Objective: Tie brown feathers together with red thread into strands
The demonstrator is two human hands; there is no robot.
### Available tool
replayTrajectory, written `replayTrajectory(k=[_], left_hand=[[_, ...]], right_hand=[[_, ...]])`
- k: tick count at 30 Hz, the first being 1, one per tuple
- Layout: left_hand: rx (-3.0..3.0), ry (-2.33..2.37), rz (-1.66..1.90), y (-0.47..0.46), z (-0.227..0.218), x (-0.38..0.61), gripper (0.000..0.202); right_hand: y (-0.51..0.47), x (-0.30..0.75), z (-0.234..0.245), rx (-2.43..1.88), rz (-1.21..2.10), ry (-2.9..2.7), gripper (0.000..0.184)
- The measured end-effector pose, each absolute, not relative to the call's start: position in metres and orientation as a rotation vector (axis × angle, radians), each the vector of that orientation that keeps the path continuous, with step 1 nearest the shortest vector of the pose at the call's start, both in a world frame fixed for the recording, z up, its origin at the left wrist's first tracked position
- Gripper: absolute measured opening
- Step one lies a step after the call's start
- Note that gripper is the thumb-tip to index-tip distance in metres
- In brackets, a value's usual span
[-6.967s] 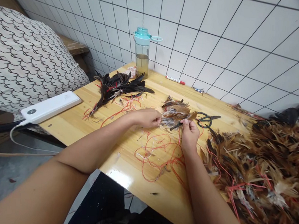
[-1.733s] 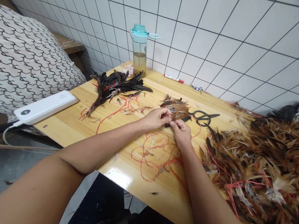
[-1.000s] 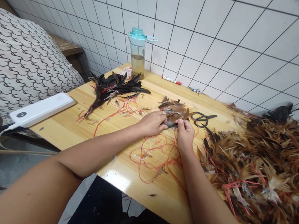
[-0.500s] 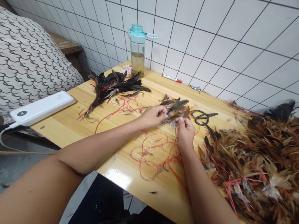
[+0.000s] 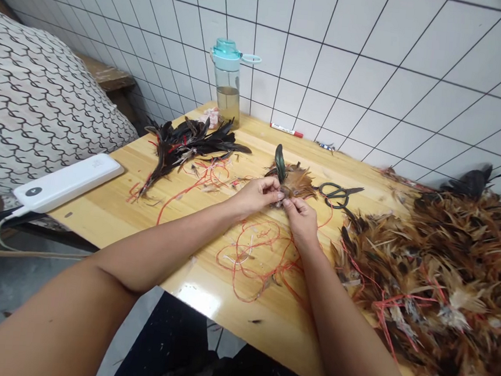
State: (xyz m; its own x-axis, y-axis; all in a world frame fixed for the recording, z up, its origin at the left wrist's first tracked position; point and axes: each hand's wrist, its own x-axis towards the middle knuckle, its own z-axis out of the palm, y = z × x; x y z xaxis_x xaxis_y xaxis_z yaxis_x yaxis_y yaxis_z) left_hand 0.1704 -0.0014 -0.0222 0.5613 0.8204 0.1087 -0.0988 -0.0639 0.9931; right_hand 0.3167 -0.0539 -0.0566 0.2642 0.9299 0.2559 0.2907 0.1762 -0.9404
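Observation:
My left hand (image 5: 256, 192) and my right hand (image 5: 300, 216) meet at the middle of the wooden table (image 5: 112, 211), fingers pinched together. Between the fingertips stands a dark green-black feather (image 5: 279, 162), held upright by its base. Right behind the hands lies a small heap of brown feathers (image 5: 297, 181). Loose red thread (image 5: 253, 258) curls on the table in front of my hands. Which hand carries the feather's quill is hard to tell; both pinch at its base.
Black scissors (image 5: 336, 193) lie just right of the brown heap. A big pile of brown feathers (image 5: 440, 275) fills the right side. Dark feathers (image 5: 188, 143) lie at the back left, near a teal-lidded bottle (image 5: 227, 80) and a red marker (image 5: 287, 130). A white power bank (image 5: 64, 180) rests on the left corner.
The dark feather, lying low among the brown heap a second ago, has been lifted and turned upright between my fingertips. My hands have drawn closer together.

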Motion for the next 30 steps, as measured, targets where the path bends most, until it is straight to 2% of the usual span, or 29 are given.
replayTrajectory(k=[5,11,18,26,30], left_hand=[[1.410,0.638,0.878,-0.001,-0.023,0.171,0.027],[1.287,0.633,0.870,-0.003,-0.018,0.170,0.029],[1.245,0.757,1.025,0.004,-0.011,0.167,0.019],[1.873,1.439,1.440,0.066,0.005,0.103,0.007],[1.980,1.757,1.437,0.092,0.001,0.066,0.004]], right_hand=[[-0.052,0.315,-0.058,-1.276,0.815,-1.225,0.028],[-0.051,0.314,-0.061,-1.270,0.814,-1.155,0.028],[-0.051,0.314,-0.061,-1.318,0.793,-1.135,0.032],[-0.053,0.314,-0.057,-1.382,0.680,-0.983,0.041],[-0.054,0.314,-0.054,-1.392,0.670,-0.990,0.041]])
